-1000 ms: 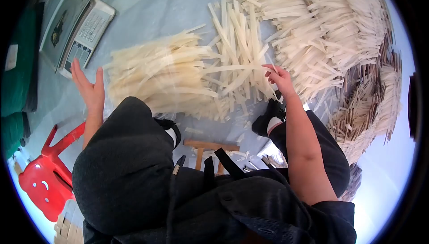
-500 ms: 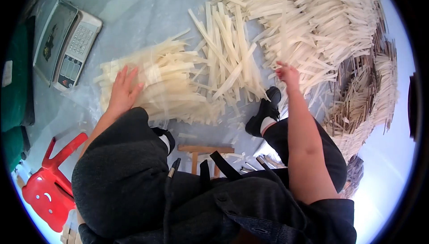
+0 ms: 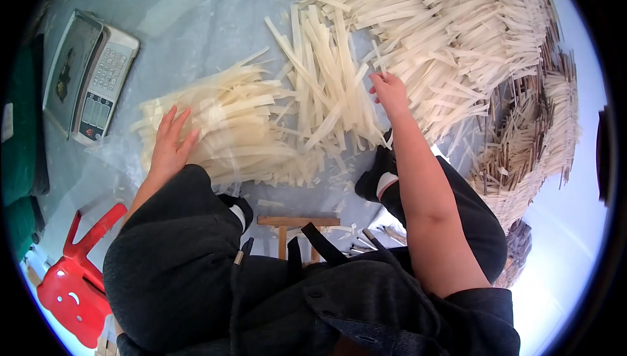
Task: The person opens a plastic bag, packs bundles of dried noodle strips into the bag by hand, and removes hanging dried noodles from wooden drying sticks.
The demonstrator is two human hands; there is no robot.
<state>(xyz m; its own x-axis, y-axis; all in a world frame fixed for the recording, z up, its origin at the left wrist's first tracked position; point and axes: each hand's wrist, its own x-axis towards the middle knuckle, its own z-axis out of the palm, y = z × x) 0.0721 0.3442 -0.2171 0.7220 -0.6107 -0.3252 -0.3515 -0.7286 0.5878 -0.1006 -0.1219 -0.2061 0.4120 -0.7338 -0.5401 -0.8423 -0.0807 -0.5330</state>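
My left hand (image 3: 172, 145) lies with fingers outstretched on the near left part of a bundle of pale flat strips (image 3: 255, 111), which is partly covered by clear plastic (image 3: 212, 111). Pinched at the fingertips of my right hand (image 3: 390, 93) is a single pale strip (image 3: 379, 56), pointing away from me. That hand hovers between a loose heap of crossed strips (image 3: 326, 88) and a much larger pile of the same strips (image 3: 444, 36). Part of the held strip is hard to tell from the pile behind it.
A digital scale (image 3: 108, 72) with a metal tray stands at the far left. Near my left leg is a red plastic stool or chair (image 3: 75, 291). A small wooden piece (image 3: 297, 221) lies between my feet. Darker-edged strips (image 3: 516, 140) are stacked at the right.
My right hand has moved left, from the big pile toward the loose heap, carrying the strip. My left hand stays on the bundle. The whole view has shifted slightly.
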